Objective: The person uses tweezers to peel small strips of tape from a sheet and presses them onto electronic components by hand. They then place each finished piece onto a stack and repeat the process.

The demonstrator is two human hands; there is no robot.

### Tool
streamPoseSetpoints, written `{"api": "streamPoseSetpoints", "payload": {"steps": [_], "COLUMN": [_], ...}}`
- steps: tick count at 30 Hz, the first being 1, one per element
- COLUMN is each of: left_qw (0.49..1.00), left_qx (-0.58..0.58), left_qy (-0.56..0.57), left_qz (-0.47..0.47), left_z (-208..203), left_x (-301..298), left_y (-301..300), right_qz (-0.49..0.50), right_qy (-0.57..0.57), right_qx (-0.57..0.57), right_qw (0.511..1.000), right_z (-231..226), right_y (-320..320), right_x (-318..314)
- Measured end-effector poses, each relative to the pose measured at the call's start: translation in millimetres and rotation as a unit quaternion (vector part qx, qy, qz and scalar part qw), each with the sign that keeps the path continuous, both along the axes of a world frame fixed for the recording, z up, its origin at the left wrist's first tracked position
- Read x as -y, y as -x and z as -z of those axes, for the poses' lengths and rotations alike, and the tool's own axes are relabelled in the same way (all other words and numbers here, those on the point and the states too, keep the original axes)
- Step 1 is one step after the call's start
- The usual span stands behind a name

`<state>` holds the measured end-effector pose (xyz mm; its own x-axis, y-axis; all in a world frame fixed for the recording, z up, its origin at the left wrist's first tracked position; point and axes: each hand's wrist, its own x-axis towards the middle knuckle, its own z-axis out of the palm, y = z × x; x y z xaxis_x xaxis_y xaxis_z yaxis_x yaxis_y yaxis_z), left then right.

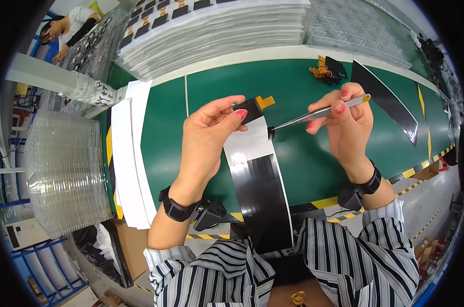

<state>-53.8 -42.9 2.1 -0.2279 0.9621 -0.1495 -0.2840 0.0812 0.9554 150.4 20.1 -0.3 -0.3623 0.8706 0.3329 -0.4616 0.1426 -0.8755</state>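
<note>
In what looks like delicate edge work, our left hand [204,134] pinches the panel [251,109] over the table [314,171] at the strip's [262,199] far end, our right hand [350,125] pinches tweezers [318,114] by a dark tab [271,134], and the next move seems to need steadiness.

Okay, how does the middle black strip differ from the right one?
The middle strip has a white stretch; the right strip looks black along its face. The middle strip extends past the table; the right strip lies wholly on it. Both are long and glossy.
</note>
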Motion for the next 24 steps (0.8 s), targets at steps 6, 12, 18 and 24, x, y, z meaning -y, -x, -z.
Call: {"api": "streamPoseSetpoints", "payload": {"steps": [6, 12, 18, 24], "left_qw": [0.999, 0.999, 0.998, 0.997], "left_qx": [0.037, -0.009, -0.009, -0.017], "left_qy": [0.023, 0.021, 0.036, 0.044], "left_qz": [0.013, 0.028, 0.048, 0.062], "left_z": [12, 16, 13, 12], "left_x": [-1, 3, 8, 11], "left_y": [4, 7, 4, 5], "right_qz": [-0.043, -0.002, 0.011, 0.014], "right_qy": [-0.026, -0.021, 0.008, 0.019], "right_qx": [-0.021, 0.026, 0.015, 0.010], "right_qw": [0.998, 0.999, 1.000, 1.000], "right_z": [17, 21, 22, 23], "right_y": [3, 11, 13, 13], "right_x": [-9, -5, -5, -7]}}
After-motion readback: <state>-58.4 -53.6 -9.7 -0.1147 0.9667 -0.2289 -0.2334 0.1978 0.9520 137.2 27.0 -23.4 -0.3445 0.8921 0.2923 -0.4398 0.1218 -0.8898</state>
